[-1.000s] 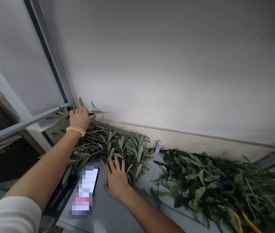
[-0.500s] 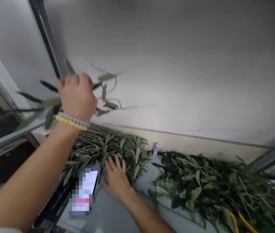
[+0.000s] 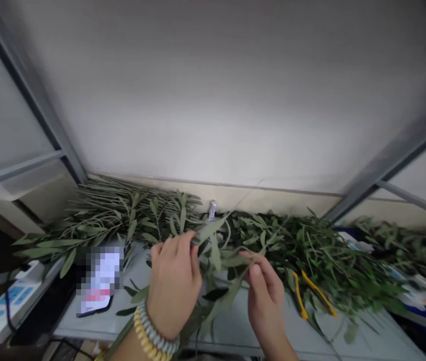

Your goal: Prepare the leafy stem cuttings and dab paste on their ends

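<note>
My left hand (image 3: pixel 175 286), with beaded bracelets at the wrist, is closed on a leafy green branch (image 3: pixel 216 253) above the front of the grey table. Leaves of the branch spread to both sides of this hand. At the branch's right side, my right hand (image 3: pixel 267 293) pinches a thin part of it between thumb and fingers. Whether that part is stem or leaf is blurred. Behind the hands lies a pile of leafy branches (image 3: pixel 333 255), reaching to the right. Another pile of branches (image 3: pixel 103 205), stems toward the back wall, lies at the left.
A phone (image 3: pixel 102 273) lies on the grey table (image 3: pixel 235 333) left of my hands. A tool with yellow handles (image 3: pixel 300 298) rests at the right. A small whitish item (image 3: pixel 212 209) stands by the wall. A white power strip (image 3: pixel 8 303) is at far left.
My left hand has come down from the upper left to the middle with the branch. My right hand has left the left pile and now pinches the branch. The view has shifted right.
</note>
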The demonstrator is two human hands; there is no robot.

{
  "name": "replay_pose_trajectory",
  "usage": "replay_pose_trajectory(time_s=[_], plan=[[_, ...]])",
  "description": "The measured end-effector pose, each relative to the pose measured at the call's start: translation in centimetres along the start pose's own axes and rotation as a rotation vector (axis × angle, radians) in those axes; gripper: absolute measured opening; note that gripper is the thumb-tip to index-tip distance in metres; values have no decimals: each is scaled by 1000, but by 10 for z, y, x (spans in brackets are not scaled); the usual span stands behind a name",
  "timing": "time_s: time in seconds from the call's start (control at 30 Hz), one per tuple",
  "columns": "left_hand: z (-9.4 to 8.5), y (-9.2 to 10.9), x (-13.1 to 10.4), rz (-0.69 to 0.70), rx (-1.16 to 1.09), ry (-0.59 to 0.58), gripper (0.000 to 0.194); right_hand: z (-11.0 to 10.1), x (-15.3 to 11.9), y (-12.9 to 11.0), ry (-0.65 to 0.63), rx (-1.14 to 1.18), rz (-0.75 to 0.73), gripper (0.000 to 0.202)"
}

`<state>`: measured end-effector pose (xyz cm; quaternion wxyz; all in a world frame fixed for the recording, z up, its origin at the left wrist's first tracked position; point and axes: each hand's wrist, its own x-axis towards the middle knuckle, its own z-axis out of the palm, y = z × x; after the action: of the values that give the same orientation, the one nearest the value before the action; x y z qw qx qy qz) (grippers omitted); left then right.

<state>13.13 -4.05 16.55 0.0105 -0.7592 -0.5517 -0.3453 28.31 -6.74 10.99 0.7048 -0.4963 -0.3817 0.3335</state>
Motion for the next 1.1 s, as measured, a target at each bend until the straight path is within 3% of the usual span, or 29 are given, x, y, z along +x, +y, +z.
replay_pose_trajectory(time_s=[0.1, 0.2, 0.3, 0.43, 0.5, 0.57, 0.73, 0.83, 1.0, 1.1], plan=[[12, 18, 2, 61, -138, -261, 22, -29, -13, 3, 64, 18, 159, 30], [19, 25, 16, 99, -195, -586, 27, -39, -11, 5, 111, 217, 289, 32], [24, 19, 31, 39, -98, -719, 54, -37, -3, 0, 80, 376, 341, 32], [36, -1, 32, -28, -96, -572, 53, -30, -1, -13, -176, 459, 334, 34], [46, -13, 23, -27, -271, -438, 49, -27, -5, -16, -297, 438, 290, 39], [55, -23, 13, -127, -481, -308, 42, -25, -9, -13, -336, 381, 271, 46], [53, -35, -11, -442, -761, -185, 41, -21, -5, 7, -107, 335, 386, 55], [38, -37, -23, -456, -750, -139, 36, -14, 0, 13, -11, 438, 445, 55], [24, -45, -44, -479, -692, -120, 37, 0, -6, 13, -4, 579, 653, 59], [14, -70, -56, -585, -581, 46, 36, -11, -4, 16, 37, 631, 653, 58]])
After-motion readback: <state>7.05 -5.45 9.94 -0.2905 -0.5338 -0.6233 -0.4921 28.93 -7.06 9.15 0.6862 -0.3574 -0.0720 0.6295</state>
